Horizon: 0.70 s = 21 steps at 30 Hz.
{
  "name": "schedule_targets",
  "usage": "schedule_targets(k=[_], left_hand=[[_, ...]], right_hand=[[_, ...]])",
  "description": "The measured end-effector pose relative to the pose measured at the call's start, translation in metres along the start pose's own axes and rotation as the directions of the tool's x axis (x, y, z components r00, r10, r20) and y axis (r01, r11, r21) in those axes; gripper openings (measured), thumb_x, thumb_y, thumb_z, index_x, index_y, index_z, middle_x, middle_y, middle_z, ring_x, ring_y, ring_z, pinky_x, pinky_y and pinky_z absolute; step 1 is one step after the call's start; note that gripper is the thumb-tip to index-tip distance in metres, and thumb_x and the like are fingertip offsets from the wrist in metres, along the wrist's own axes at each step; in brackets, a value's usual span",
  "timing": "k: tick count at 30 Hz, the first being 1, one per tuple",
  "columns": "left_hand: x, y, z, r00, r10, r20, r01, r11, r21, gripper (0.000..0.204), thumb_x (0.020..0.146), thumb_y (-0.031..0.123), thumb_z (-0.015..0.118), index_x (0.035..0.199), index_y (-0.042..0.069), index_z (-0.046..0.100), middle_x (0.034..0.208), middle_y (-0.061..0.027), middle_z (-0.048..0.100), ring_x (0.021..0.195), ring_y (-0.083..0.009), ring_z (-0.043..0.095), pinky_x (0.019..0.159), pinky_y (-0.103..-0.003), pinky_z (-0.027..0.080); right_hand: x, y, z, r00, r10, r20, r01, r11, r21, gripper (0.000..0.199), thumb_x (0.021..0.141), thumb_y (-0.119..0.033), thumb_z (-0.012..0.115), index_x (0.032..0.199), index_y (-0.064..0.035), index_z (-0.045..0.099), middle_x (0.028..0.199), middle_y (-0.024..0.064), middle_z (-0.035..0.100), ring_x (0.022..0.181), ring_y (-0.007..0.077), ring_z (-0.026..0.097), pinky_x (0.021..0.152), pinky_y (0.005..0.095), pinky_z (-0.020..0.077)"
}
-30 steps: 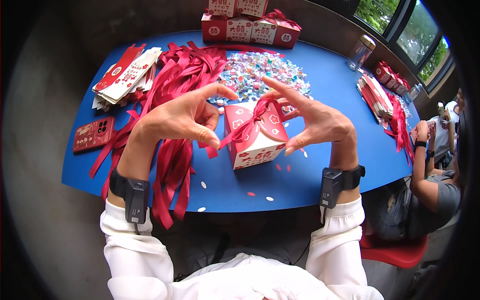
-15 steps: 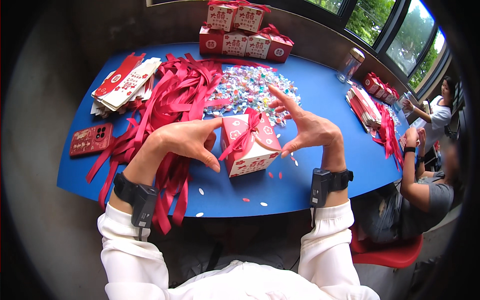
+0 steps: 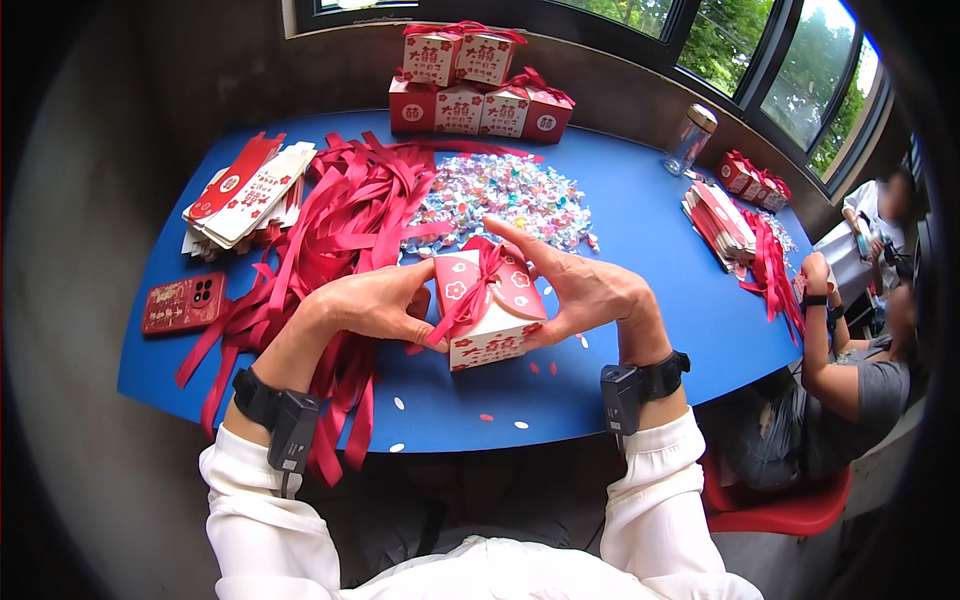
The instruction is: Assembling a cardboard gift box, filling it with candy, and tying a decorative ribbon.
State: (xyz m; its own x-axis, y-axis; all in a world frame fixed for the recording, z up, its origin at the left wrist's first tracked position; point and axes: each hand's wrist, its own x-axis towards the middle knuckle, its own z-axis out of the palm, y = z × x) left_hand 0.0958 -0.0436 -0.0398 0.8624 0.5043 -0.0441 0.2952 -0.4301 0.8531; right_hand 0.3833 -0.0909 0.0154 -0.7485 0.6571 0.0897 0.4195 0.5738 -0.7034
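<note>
A small red and white gift box [image 3: 490,318] with a red ribbon bow [image 3: 478,285] on top stands on the blue table [image 3: 640,250]. My left hand [image 3: 375,303] grips its left side, fingers pinching the ribbon near the box's lower left corner. Against the right side presses my right hand [image 3: 585,290], its fingers stretched along the top flap. Both wrists wear black bands.
Loose red ribbons [image 3: 340,230] lie left of the box, wrapped candies [image 3: 505,195] behind it. Flat box blanks [image 3: 250,190] and a red phone [image 3: 185,303] sit far left. Finished boxes [image 3: 470,90] are stacked at the back. Another person [image 3: 850,370] works at the right beside more blanks [image 3: 725,220] and a bottle [image 3: 690,138].
Both hands have closed in on the box from an open-fingered pose above it. The left fingers came down onto the ribbon; the right hand now lies flat against the box's side.
</note>
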Motion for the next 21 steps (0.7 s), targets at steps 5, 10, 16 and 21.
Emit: schedule_targets(k=[5,10,16,21], left_hand=[[-0.001,-0.001,-0.002,0.997,0.021,-0.071,-0.024,0.999,-0.029,0.088,0.081,0.039,0.084,0.144,0.002,0.036,0.079,-0.0096,0.067,0.071,-0.0157,0.065,0.066,-0.032,0.050],[0.003,-0.003,0.000,0.946,0.039,-0.322,-0.053,0.998,-0.033,0.086,0.085,0.038,0.081,0.147,0.001,0.034,0.070,-0.0046,0.055,0.067,-0.0139,0.055,0.064,-0.031,0.046],[0.004,0.002,0.006,0.893,0.127,-0.431,0.049,0.926,0.375,0.063,0.086,0.021,0.078,0.139,0.005,0.047,0.076,-0.0156,0.063,0.071,-0.0271,0.066,0.066,-0.039,0.051],[0.007,-0.010,0.011,0.952,0.127,-0.278,0.094,0.744,0.662,0.060,0.087,0.035,0.075,0.137,0.012,0.051,0.103,-0.0172,0.071,0.100,-0.0342,0.069,0.084,-0.041,0.055]], right_hand=[[0.001,-0.006,-0.005,0.994,0.005,-0.107,-0.003,1.000,0.025,0.129,0.062,-0.018,0.092,0.161,-0.0101,0.009,0.157,0.0210,0.034,0.144,0.0315,0.038,0.119,0.0421,0.0318],[0.011,0.007,-0.040,0.971,0.059,-0.231,-0.010,0.978,0.208,0.121,0.066,-0.009,0.087,0.161,-0.0139,0.012,0.148,0.0165,0.043,0.138,0.0253,0.043,0.118,0.0403,0.0342],[0.047,0.029,-0.092,0.865,0.090,-0.493,-0.017,0.988,0.151,0.108,0.072,-0.018,0.087,0.157,-0.0106,0.022,0.142,0.0167,0.048,0.129,0.0282,0.051,0.108,0.0403,0.0451],[0.075,0.081,-0.151,0.733,0.129,-0.668,-0.107,0.991,0.074,0.110,0.073,-0.030,0.088,0.156,-0.0093,0.020,0.142,0.0195,0.048,0.126,0.0306,0.055,0.106,0.0410,0.0472]])
